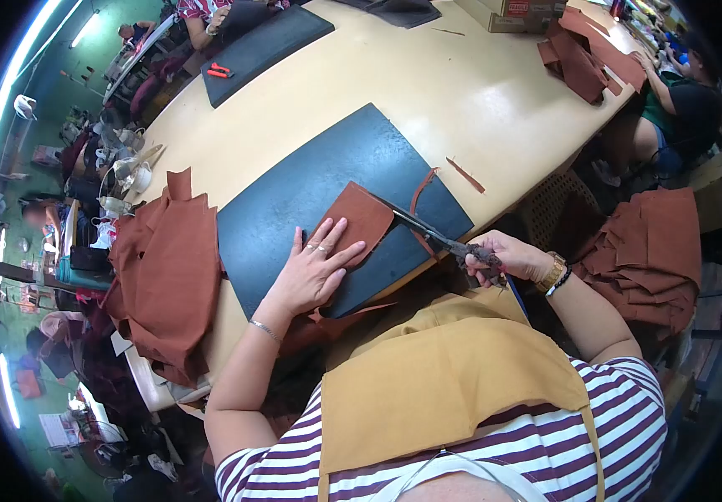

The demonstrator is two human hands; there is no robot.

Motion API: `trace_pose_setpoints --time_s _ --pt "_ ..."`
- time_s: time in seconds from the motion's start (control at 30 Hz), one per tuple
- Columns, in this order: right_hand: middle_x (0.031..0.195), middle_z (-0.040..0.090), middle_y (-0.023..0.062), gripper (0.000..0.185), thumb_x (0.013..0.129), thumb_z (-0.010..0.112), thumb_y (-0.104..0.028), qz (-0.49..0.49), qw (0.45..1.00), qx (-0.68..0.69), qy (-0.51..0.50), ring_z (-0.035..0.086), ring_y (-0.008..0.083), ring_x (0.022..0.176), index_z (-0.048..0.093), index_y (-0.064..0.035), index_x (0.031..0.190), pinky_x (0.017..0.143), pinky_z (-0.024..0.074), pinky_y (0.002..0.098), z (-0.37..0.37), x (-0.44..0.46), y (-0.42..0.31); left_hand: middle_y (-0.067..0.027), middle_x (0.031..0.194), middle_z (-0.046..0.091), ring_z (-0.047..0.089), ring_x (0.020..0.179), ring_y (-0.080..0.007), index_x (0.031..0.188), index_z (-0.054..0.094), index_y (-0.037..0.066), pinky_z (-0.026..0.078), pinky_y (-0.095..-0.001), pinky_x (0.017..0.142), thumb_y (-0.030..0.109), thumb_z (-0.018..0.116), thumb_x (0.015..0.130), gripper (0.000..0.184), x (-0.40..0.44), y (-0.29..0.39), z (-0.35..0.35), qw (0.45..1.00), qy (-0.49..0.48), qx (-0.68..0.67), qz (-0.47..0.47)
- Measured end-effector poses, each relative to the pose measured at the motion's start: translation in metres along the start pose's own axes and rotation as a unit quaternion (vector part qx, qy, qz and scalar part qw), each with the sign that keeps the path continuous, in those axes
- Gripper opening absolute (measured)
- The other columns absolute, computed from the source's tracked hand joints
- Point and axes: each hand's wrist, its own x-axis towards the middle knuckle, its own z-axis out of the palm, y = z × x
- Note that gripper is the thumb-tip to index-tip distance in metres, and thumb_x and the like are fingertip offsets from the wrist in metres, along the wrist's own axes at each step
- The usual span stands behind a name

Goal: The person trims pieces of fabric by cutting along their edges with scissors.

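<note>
Flat on a dark cutting mat (294, 201) lies a reddish-brown leather piece (355, 216). My left hand (317, 261) presses on its near left part with fingers spread. My right hand (496, 258) grips a pair of scissors (428, 230) by dark, wrapped-looking handles. The blades point left and reach the piece's right edge. A thin brown strip (418, 191) curls on the mat just beyond the blades, and another short offcut (465, 175) rests on the table to the right of the mat.
A stack of brown leather (168, 276) hangs over the table's left side, and another pile (641, 255) stands at right. A second dark mat (269, 54) holds a red cutter (219, 71). Cardboard boxes (511, 15) sit at the back. A co-worker (670, 109) sits at the right edge.
</note>
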Motion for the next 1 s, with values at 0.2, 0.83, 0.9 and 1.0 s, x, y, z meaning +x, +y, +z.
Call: trace_pose_setpoints --time_s 0.2,0.83,0.9,1.0 --pt "0.069 0.058 -0.0011 0.022 0.087 0.065 -0.025 0.002 0.998 -0.066 0.015 0.057 0.0065 0.06 0.06 -0.0049 0.079 0.054 0.0495 0.022 0.0 -0.003 -0.009 -0.0089 0.154 0.02 0.017 0.142 -0.0307 0.14 0.041 0.03 0.009 -0.0633 0.11 0.024 0.043 0.091 0.049 0.0 0.001 0.0 1.0 0.011 -0.002 -0.001" --pt "0.062 0.058 0.0009 0.027 0.087 0.066 -0.029 0.0 0.992 -0.127 0.014 0.057 0.0076 0.054 0.061 -0.0036 0.078 0.052 0.0459 0.0208 -0.008 -0.005 -0.015 -0.0083 0.154 0.02 0.018 0.142 -0.0307 0.139 0.042 0.031 0.007 -0.0638 0.109 0.024 0.043 0.09 0.05 -0.002 0.004 0.002 1.0 0.013 0.0 0.007" --pt "0.062 0.058 0.0008 0.027 0.086 0.067 -0.029 0.004 0.991 -0.13 0.015 0.056 0.0072 0.053 0.061 -0.0035 0.078 0.052 0.0464 0.0211 -0.006 -0.009 -0.018 -0.008 0.154 0.02 0.018 0.142 -0.0305 0.139 0.042 0.031 0.007 -0.0633 0.11 0.024 0.043 0.09 0.05 -0.001 0.004 0.002 1.0 0.016 -0.002 0.004" --pt "0.061 0.056 0.0001 0.027 0.086 0.067 -0.028 0.008 0.993 -0.119 0.016 0.054 0.0066 0.052 0.061 -0.0034 0.077 0.053 0.0471 0.0217 -0.004 -0.01 -0.02 -0.0075 0.154 0.021 0.018 0.142 -0.0298 0.139 0.042 0.031 0.006 -0.0625 0.11 0.023 0.043 0.089 0.051 0.0 0.007 0.001 1.0 0.013 0.0 0.012"
